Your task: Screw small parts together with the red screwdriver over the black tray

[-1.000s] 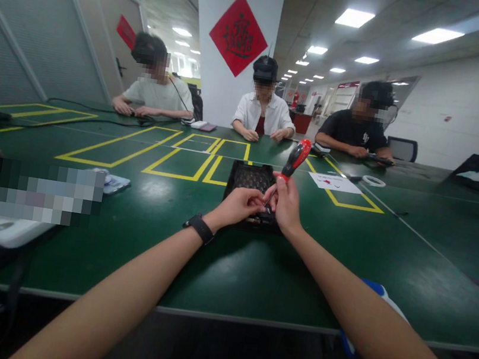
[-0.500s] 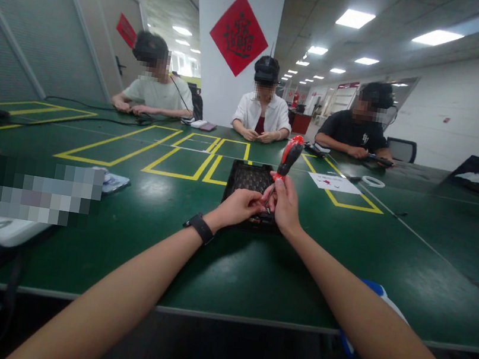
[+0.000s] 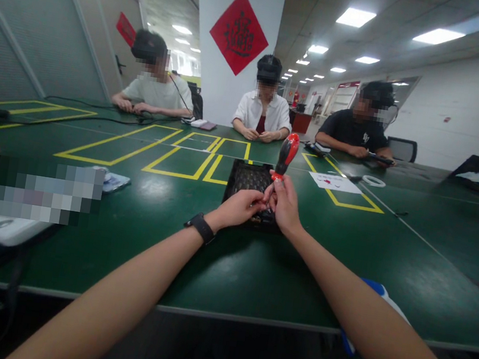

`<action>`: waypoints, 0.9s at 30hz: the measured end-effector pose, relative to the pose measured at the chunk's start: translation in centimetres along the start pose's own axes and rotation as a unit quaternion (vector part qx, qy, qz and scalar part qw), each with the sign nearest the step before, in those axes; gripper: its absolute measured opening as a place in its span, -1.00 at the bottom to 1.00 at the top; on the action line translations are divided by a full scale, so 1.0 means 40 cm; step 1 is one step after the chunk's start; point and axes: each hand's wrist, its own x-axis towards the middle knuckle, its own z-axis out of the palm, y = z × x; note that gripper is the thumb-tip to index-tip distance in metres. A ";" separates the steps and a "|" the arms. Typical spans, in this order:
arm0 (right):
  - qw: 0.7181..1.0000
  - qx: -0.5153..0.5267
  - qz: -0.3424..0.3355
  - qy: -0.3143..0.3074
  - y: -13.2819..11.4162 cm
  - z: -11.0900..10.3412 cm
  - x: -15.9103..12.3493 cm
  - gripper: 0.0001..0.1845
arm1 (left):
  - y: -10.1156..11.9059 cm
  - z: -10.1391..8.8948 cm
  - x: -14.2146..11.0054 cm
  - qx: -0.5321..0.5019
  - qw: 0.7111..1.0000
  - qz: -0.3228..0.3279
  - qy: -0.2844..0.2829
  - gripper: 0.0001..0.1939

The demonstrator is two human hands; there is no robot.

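Note:
A screwdriver (image 3: 288, 154) with a red and black handle points up and leans slightly right. My right hand (image 3: 284, 203) is closed on it near the base of the handle, its shaft running down between the fingers. Close beside it, my left hand (image 3: 239, 208) has its fingertips pinched together near the lower end of the shaft; whatever is between them is too small to make out. Both hands are over a black open tray-like case (image 3: 231, 179) with a bumpy dark inside. The screwdriver's tip is hidden by my fingers.
The green table (image 3: 141, 261) carries yellow tape rectangles. A printed sheet (image 3: 335, 183) and a white tape roll (image 3: 373, 181) lie to the right. White devices (image 3: 7, 229) are at the left, and a blue and white object (image 3: 378, 289) is under my right forearm. Three people sit opposite.
The screwdriver's handle has tipped slightly to the left and stands more upright. My hands stay in nearly the same place over the black case.

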 end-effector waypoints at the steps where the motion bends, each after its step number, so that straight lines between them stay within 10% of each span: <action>1: 1.000 -0.007 -0.003 0.007 -0.001 0.001 0.000 -0.63 | 0.001 0.000 0.001 -0.006 1.000 -0.002 -0.004 -0.82; 27: 1.000 -0.006 -0.013 -0.006 -0.012 0.014 -0.010 -0.63 | -0.002 0.002 -0.001 -0.049 0.996 -0.064 0.033 -0.78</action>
